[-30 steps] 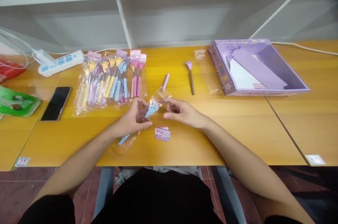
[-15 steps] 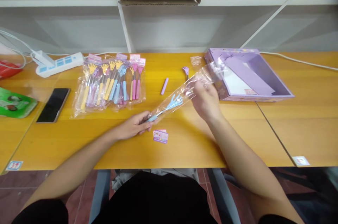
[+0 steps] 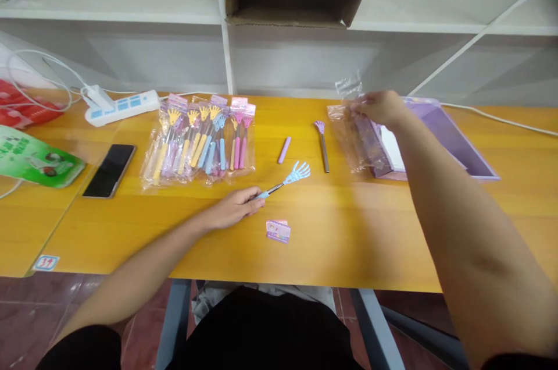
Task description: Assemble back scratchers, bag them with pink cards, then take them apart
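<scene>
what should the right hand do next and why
Probably let the clear bag rest beside the purple box and draw the right hand back. That hand is at the bag, right next to the box, while the left hand holds the blue scratcher by its handle, unwrapped, so a free hand would likely help.

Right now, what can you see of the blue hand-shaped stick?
The blue hand-shaped stick has a pale, plastic-looking head with spread prongs, a metal-looking shaft and a blue grip. Unbagged, it points away and to the right over the table. The left hand holds the grip, hiding part of it.
</scene>
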Action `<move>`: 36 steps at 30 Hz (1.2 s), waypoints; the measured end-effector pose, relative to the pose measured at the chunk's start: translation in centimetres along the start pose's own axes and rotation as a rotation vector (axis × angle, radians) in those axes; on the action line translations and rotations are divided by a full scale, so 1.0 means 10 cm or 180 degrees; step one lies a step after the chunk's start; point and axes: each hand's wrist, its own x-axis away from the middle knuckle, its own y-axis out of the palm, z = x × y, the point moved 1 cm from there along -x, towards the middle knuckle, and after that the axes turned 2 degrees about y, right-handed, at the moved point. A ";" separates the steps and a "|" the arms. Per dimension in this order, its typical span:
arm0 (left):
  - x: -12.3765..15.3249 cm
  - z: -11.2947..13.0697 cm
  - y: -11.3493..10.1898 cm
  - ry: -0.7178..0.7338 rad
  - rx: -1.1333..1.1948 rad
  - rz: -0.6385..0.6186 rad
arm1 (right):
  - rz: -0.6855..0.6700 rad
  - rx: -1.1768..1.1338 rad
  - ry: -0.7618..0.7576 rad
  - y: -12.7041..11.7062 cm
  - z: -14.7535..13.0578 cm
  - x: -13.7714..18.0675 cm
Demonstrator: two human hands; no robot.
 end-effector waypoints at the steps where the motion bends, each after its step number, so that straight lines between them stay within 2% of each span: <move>1: 0.00 -0.01 0.00 0.0018 0.0020 0.0032 | 0.0098 0.0047 -0.0014 0.03 0.02 -0.01; 4: -0.01 -0.02 0.00 0.0116 0.0030 0.0206 | 0.0679 0.0239 -0.0407 0.11 0.03 0.14; 6: -0.01 -0.02 0.00 0.0213 -0.0181 0.0392 | 0.0815 0.0266 -0.0828 0.20 -0.01 0.42; 7: -0.01 -0.01 0.00 0.0243 -0.0387 0.0482 | 0.0588 0.0221 -0.0989 0.26 -0.04 0.63; 8: -0.01 0.00 0.00 0.0256 -0.0655 0.0568 | 0.0032 0.0058 -0.1056 0.36 -0.08 0.87; 10: 0.01 0.01 0.03 0.0275 -0.1312 0.0702 | -0.1642 -0.0271 -0.1333 0.61 -0.16 1.47; 11: 0.01 0.01 0.05 0.0304 -0.1659 0.0725 | -0.2198 -0.0483 -0.1425 0.74 -0.21 1.78; 12: 0.02 0.01 0.07 0.0339 -0.1998 0.0737 | -0.2486 -0.0740 -0.1457 0.86 -0.25 2.07; 14: 0.04 0.01 0.14 0.0365 -0.2616 0.0749 | -0.2638 -0.1209 -0.1375 1.07 -0.33 2.53; 16: 0.05 0.00 0.20 0.0287 -0.3092 0.0772 | -0.2710 -0.1651 -0.1146 1.22 -0.39 2.80; 21: 0.05 0.00 0.22 0.0246 -0.3629 0.0906 | -0.2787 -0.2652 -0.0012 1.36 -0.46 2.90; 24: 0.04 -0.02 0.19 0.0274 -0.3826 0.1013 | -0.2995 -0.3069 0.0383 1.36 -0.50 2.93; 27: 0.05 -0.02 0.20 0.0552 -0.4072 0.1150 | -0.3240 -0.3481 0.0730 1.35 -0.52 3.00; 32: 0.09 0.02 0.24 0.1075 -0.4309 0.1427 | -0.3342 -0.3655 0.0964 1.33 -0.52 3.07; 36: 0.09 0.04 0.22 0.0955 -0.4232 0.1305 | -0.3269 -0.3640 0.0918 1.29 -0.55 3.09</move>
